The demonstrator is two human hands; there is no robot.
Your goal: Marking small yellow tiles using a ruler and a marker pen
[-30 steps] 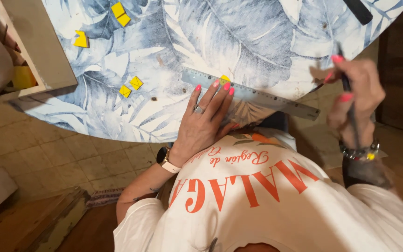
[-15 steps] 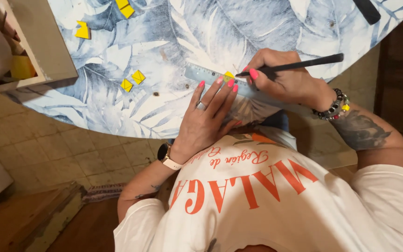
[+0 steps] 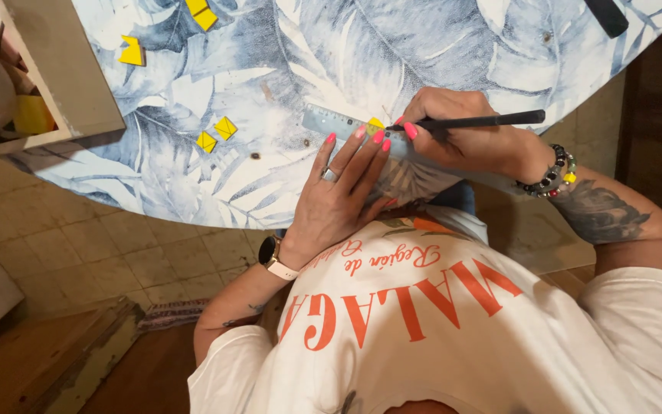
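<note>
Yellow tile (image 3: 375, 123) sits at the ruler (image 3: 331, 123) edge on the table (image 3: 285, 54), unmarked as far as I can tell. Left hand (image 3: 342, 188) lies flat, fingers spread, pinning the ruler; right hand (image 3: 465, 138) grips a pencil (image 3: 476, 120), tip at the tile. Other tiles (image 3: 216, 134) lie apart.

**Around the work: what else I can see**

From my seat I look down on a round table (image 3: 270, 54) covered in a blue and white leaf print. Two small yellow squares (image 3: 217, 134) lie side by side on it, well left of the middle. A yellow notched piece (image 3: 132, 52) sits farther up and left, and more yellow pieces (image 3: 201, 12) touch the top edge of my view. A black object (image 3: 607, 15) pokes in at the top right. A pale wooden box (image 3: 63, 69) overlaps the table's left side, with something yellow (image 3: 32, 115) inside it. Below lies a beige tiled floor (image 3: 109, 253), with a worn wooden plank (image 3: 47, 360) at the bottom left.
</note>
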